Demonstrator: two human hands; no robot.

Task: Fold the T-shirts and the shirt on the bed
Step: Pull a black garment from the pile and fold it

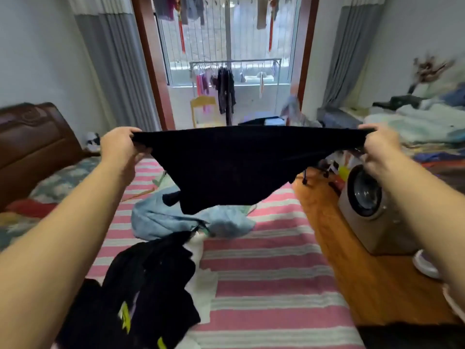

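- At 9 o'clock, the left hand (118,144) pinches one end of a black T-shirt (234,167), fingers curled over its top edge.
- At centre, this garment hangs stretched in the air above the striped bed (271,285).
- Below it, at 6 o'clock, a light blue shirt (176,220) lies crumpled; a dark clothes pile (151,285) sits at 7 o'clock.
- At 3 o'clock, the right hand (380,147) grips the other end.

No legible text, label, brand or number anywhere in view. Yellow-green print marks show on the dark garment (141,298) lying on the near end of the bed (264,285), but they are too blurred and crumpled to read.
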